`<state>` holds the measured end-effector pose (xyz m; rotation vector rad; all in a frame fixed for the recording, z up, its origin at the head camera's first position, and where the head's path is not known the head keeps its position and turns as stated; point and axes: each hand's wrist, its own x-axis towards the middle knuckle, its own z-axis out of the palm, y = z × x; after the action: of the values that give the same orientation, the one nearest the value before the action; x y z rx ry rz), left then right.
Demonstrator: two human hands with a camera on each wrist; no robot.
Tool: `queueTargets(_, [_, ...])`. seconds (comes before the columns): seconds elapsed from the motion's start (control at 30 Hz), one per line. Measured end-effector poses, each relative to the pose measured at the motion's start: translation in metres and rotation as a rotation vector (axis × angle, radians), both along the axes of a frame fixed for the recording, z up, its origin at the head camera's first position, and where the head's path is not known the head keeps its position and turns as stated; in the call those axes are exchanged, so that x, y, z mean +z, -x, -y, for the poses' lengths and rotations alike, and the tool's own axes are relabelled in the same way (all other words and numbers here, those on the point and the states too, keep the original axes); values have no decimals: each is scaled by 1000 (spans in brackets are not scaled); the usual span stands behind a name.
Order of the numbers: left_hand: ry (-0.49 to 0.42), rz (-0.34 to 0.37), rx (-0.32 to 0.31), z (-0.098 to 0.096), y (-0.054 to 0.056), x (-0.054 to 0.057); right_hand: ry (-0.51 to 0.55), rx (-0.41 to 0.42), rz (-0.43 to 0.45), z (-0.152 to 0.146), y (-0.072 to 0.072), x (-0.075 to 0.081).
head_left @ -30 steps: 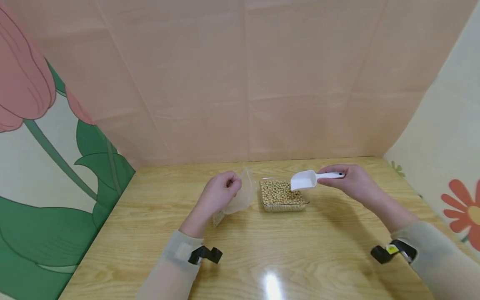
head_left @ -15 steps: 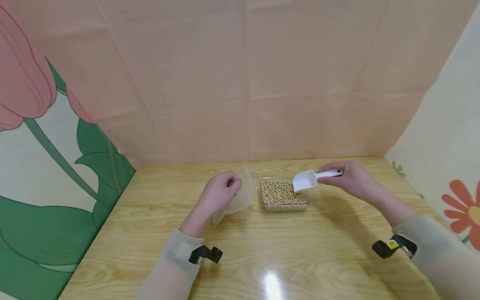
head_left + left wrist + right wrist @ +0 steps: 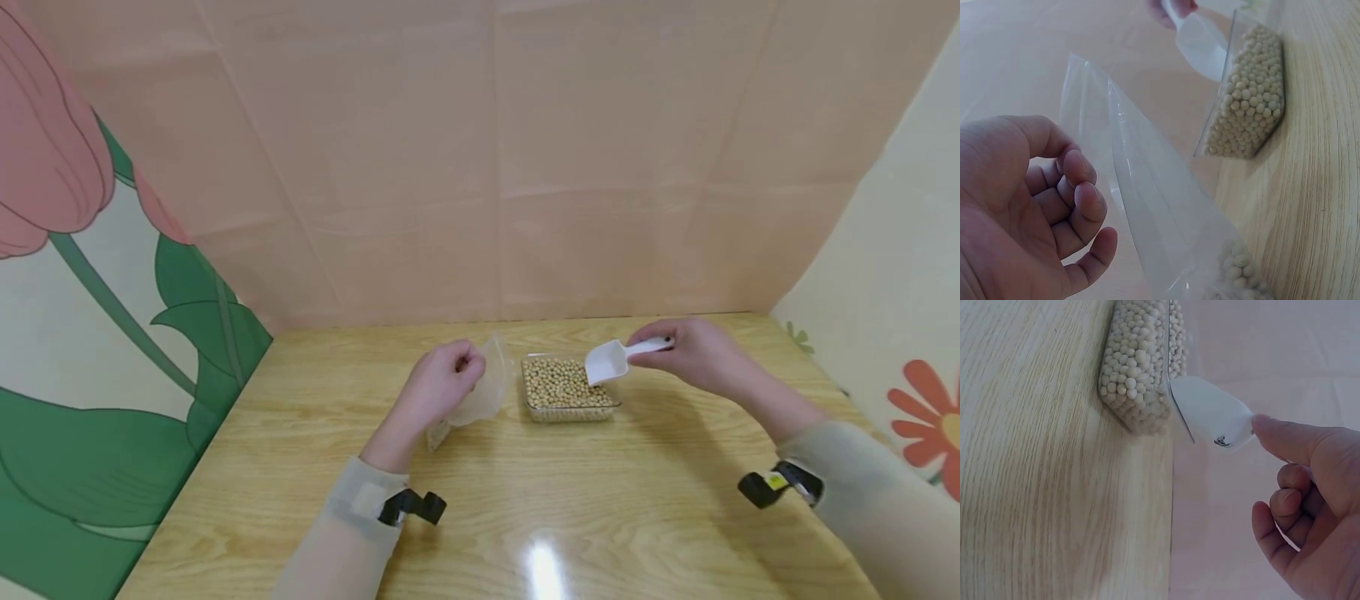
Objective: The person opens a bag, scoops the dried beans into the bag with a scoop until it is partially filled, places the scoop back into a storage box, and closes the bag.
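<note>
Honestly, I'd keep the scoop (image 3: 607,364) shallow and level so beans (image 3: 558,383) don't roll over the container's rim (image 3: 570,408). The container sits between both hands, just left of the right hand (image 3: 696,354), which pinches the scoop handle, wrist angled inward. Left hand (image 3: 444,379), fingers curled, pinches the plastic bag (image 3: 487,387) beside it.

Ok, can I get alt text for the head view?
A right hand holds a white scoop, tilted blade-down, at the right side of a clear dish full of pale beans. To the dish's left, a left hand holds a translucent bag. Both are on a wooden table before a pink sheet.
</note>
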<state>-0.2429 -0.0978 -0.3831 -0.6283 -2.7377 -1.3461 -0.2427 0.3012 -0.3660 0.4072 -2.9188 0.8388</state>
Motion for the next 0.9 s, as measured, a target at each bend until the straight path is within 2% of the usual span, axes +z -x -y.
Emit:
queueTargets(0.3, [3, -10, 0, 0, 0, 0, 1, 43, 10, 13, 2, 0])
queueTargets(0.7, [-8, 3, -8, -2, -2, 0, 38, 69, 52, 20, 7, -18])
queueTargets(0.9, [1, -11, -3, -3, -2, 1, 126, 61, 102, 17, 11, -34])
